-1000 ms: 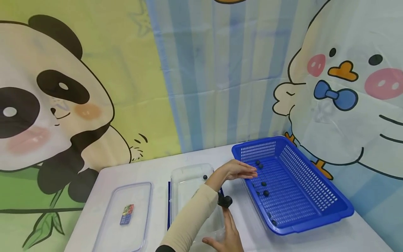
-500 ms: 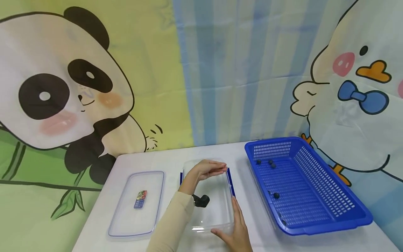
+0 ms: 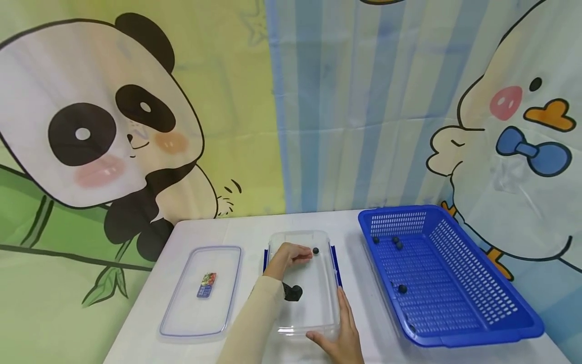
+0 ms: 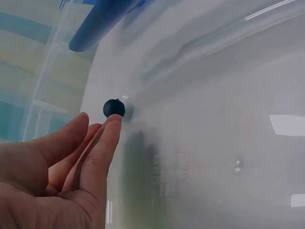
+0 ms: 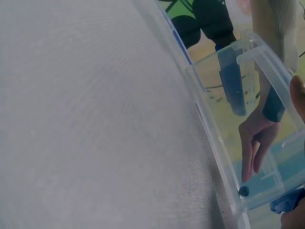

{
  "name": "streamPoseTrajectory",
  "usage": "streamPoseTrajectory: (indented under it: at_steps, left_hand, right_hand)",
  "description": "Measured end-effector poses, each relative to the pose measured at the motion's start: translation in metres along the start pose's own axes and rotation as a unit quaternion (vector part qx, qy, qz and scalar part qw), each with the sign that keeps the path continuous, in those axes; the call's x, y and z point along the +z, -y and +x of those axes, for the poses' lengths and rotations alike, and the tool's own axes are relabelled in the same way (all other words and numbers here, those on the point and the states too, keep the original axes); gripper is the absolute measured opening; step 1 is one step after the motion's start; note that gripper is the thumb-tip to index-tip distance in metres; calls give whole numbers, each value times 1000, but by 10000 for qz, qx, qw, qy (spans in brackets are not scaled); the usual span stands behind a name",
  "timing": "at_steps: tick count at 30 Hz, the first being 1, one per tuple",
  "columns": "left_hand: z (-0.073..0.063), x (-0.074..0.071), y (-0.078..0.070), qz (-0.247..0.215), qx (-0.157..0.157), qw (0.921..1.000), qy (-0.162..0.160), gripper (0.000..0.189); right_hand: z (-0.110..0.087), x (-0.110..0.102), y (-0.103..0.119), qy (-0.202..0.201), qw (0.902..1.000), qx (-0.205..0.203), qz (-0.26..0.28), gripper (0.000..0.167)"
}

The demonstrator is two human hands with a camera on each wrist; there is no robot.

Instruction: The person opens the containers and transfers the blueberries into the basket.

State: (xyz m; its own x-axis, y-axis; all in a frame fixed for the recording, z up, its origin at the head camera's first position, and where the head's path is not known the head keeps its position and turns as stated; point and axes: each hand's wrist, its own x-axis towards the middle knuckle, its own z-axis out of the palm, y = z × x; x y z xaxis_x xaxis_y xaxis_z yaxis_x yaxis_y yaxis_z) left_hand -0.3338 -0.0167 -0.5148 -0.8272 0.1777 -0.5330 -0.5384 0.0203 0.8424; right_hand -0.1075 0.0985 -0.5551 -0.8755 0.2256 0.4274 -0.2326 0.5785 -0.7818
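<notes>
My left hand (image 3: 289, 258) reaches down into a clear plastic container (image 3: 313, 316), palm inward, its fingers extended and together. In the left wrist view the thumb stands apart from the fingers. A blueberry-like dark round berry (image 4: 114, 109) lies at the tip of the index finger; in the head view the berry (image 3: 316, 251) sits just past the fingertips, near the container's far end. My right hand (image 3: 343, 333) rests at the container's near right corner, fingers straight along the side and thumb spread toward the near wall. Most of it is out of the right wrist view.
A blue perforated basket (image 3: 504, 303) with several dark berries stands on the right. The clear lid (image 3: 184, 316), with a fruit label (image 3: 206, 285), lies on the left. Blue side clips (image 3: 336, 265) hang open along the container. A printed curtain (image 3: 327, 126) rises behind the white table (image 3: 245, 230).
My left hand has moved left from the basket's edge over the container, then down into it. The right hand stays at the container's corner. The head view has turned left.
</notes>
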Motion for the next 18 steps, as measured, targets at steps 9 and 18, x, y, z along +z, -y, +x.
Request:
streamPoseTrajectory:
  at_steps: [9,18]
  left_hand:
    - [4,5,7,-488,-113,9987,-22,26]
    - [8,16,12,-837,-43,9965,23,26]
  right_hand:
    - [2,0,4,154,9997,196,-29,119]
    - [2,1,2,-26,10000,-56,-37,119]
